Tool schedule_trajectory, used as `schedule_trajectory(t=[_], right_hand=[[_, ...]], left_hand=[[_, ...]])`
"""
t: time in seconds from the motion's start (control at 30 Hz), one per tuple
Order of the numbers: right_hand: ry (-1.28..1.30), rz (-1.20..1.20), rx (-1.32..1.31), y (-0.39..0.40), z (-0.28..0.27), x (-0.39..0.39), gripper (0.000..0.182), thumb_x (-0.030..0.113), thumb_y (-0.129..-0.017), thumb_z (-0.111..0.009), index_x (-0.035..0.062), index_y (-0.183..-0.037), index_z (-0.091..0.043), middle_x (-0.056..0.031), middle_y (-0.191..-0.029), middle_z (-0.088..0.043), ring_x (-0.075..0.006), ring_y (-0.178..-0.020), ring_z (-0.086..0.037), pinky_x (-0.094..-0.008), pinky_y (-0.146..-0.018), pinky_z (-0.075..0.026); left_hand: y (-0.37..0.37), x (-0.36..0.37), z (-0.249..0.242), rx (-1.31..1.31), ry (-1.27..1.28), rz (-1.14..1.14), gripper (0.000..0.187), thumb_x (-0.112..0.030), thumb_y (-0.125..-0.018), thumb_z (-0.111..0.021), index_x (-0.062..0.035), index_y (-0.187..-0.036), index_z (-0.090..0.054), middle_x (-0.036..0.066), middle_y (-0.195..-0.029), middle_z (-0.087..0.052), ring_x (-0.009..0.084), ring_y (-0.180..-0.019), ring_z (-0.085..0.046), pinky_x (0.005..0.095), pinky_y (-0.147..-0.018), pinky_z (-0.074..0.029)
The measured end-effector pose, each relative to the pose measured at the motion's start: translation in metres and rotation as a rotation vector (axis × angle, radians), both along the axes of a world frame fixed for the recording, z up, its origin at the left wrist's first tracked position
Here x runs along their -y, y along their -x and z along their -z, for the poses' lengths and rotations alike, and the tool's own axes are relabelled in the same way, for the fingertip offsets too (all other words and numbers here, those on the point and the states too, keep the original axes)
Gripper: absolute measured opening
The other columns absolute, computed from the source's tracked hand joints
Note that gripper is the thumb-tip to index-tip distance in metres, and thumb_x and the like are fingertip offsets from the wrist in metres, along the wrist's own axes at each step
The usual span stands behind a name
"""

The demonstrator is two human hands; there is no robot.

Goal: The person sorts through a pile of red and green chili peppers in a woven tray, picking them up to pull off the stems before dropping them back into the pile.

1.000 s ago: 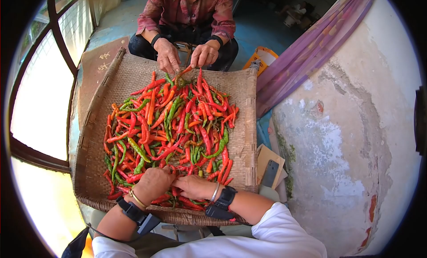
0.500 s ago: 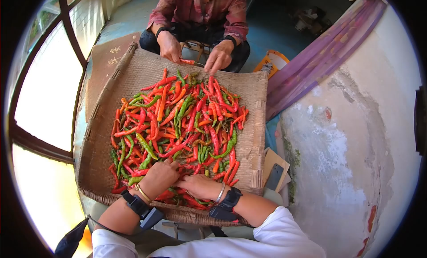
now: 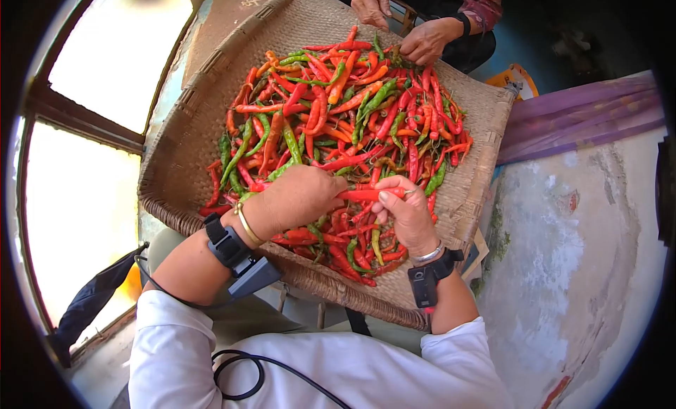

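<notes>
A red chili pepper (image 3: pixel 370 195) is held up between my two hands, lying sideways over the pile. My left hand (image 3: pixel 303 196), with a gold bracelet at its wrist, is closed around the pepper's left end; the fingertips are hidden behind the hand. My right hand (image 3: pixel 410 215) pinches the stem end between thumb and fingers. Beneath both hands spreads a heap of red, orange and green chili peppers (image 3: pixel 317 120) in a wide woven tray (image 3: pixel 472 190).
Across the tray, a co-worker's hands (image 3: pixel 429 41) are at the far edge, one over the peppers. A purple curtain (image 3: pixel 577 116) hangs by the wall (image 3: pixel 556 233) on the right. A framed window (image 3: pixel 81 197) is on the left. A black cable (image 3: pixel 257 367) lies across my white shirt.
My hands have come up out of the near peppers and moved apart, with one red chili pepper between them. The view has shifted and turned. The co-worker's hands have moved closer together.
</notes>
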State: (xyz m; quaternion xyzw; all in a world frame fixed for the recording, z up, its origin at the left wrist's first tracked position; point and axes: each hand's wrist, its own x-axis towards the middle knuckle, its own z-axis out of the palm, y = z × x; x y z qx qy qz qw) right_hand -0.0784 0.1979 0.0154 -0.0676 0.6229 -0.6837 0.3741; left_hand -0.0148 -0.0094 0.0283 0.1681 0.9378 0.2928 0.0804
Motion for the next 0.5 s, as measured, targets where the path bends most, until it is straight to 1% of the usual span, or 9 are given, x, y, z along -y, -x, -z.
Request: schedule_trajectory(t=[0.07,0.1,0.13,0.17,0.23,0.27,0.33,0.4,0.5], right_hand=[[0.104,0.164,0.039,0.021,0.003,-0.013,0.018,0.010,-0.083,-0.055,0.0038,-0.101,-0.053,-0.0059,-0.071,-0.059,-0.0082,-0.055,-0.053,-0.0209,-0.053,-0.045],[0.243,0.263,0.046,0.031,0.001,-0.020,0.021,0.012,-0.084,-0.055,0.0041,-0.104,-0.052,-0.0074,-0.075,-0.060,-0.0098,-0.059,-0.055,-0.0221,-0.054,-0.046],[0.381,0.364,0.050,0.039,-0.001,-0.023,0.024,0.014,-0.085,-0.054,0.0044,-0.107,-0.051,-0.0088,-0.079,-0.061,-0.0115,-0.063,-0.057,-0.0234,-0.055,-0.047],[0.382,0.366,0.055,0.043,-0.004,-0.023,0.024,0.014,-0.085,-0.054,0.0044,-0.107,-0.051,-0.0088,-0.079,-0.061,-0.0115,-0.063,-0.057,-0.0234,-0.055,-0.047],[0.380,0.608,0.108,0.047,-0.013,-0.024,0.031,0.017,-0.087,-0.052,0.0030,-0.113,-0.047,-0.0111,-0.087,-0.061,-0.0146,-0.072,-0.060,-0.0249,-0.057,-0.048],[0.381,0.613,0.103,0.046,-0.010,-0.026,0.031,0.017,-0.087,-0.052,0.0030,-0.113,-0.047,-0.0111,-0.087,-0.061,-0.0146,-0.072,-0.060,-0.0249,-0.057,-0.048],[0.235,0.376,0.129,0.041,0.003,-0.027,0.033,0.018,-0.088,-0.050,0.0011,-0.115,-0.046,-0.0118,-0.090,-0.062,-0.0153,-0.073,-0.061,-0.0241,-0.057,-0.048],[0.174,0.177,0.133,0.033,0.012,-0.020,0.032,0.018,-0.087,-0.051,0.0002,-0.114,-0.047,-0.0096,-0.087,-0.062,-0.0116,-0.069,-0.060,-0.0212,-0.055,-0.047],[0.034,0.051,0.090,0.017,0.013,-0.005,0.031,0.018,-0.086,-0.052,0.0003,-0.112,-0.049,-0.0067,-0.090,-0.059,-0.0091,-0.070,-0.058,-0.0185,-0.054,-0.045]], left_hand=[[0.007,0.016,0.013,-0.082,0.297,-0.128,0.013,-0.020,-0.078,-0.055,-0.0068,-0.079,-0.053,0.008,-0.070,-0.056,0.0267,-0.064,-0.059,0.0377,-0.053,-0.047],[0.009,0.024,0.010,-0.118,0.394,-0.203,0.010,-0.017,-0.077,-0.055,-0.0072,-0.077,-0.052,0.007,-0.069,-0.055,0.0255,-0.065,-0.059,0.0364,-0.053,-0.048],[0.010,0.034,0.010,-0.174,0.385,-0.270,0.009,-0.014,-0.075,-0.055,-0.0066,-0.080,-0.054,0.007,-0.074,-0.054,0.0254,-0.067,-0.058,0.0363,-0.053,-0.048],[0.010,0.041,0.009,-0.197,0.418,-0.299,0.010,-0.012,-0.074,-0.054,-0.0060,-0.082,-0.054,0.007,-0.078,-0.054,0.0255,-0.068,-0.058,0.0363,-0.054,-0.048],[0.013,0.049,0.008,-0.213,0.458,-0.301,0.015,-0.005,-0.073,-0.052,-0.0050,-0.088,-0.056,0.008,-0.087,-0.053,0.0258,-0.069,-0.058,0.0361,-0.055,-0.048],[0.014,0.049,0.010,-0.218,0.457,-0.297,0.015,-0.005,-0.073,-0.052,-0.0050,-0.088,-0.056,0.008,-0.087,-0.053,0.0258,-0.069,-0.058,0.0361,-0.055,-0.048],[0.015,0.044,0.018,-0.241,0.385,-0.168,0.015,-0.004,-0.073,-0.051,-0.0051,-0.087,-0.056,0.008,-0.086,-0.052,0.0256,-0.070,-0.058,0.0357,-0.055,-0.048],[0.016,0.035,0.022,-0.214,0.386,-0.069,0.020,-0.006,-0.074,-0.051,-0.0072,-0.094,-0.057,0.008,-0.092,-0.054,0.0250,-0.069,-0.060,0.0348,-0.055,-0.049],[0.015,0.011,0.016,-0.149,0.301,-0.038,0.026,-0.011,-0.076,-0.054,-0.0108,-0.101,-0.059,0.009,-0.105,-0.055,0.0244,-0.068,-0.062,0.0337,-0.056,-0.050]])
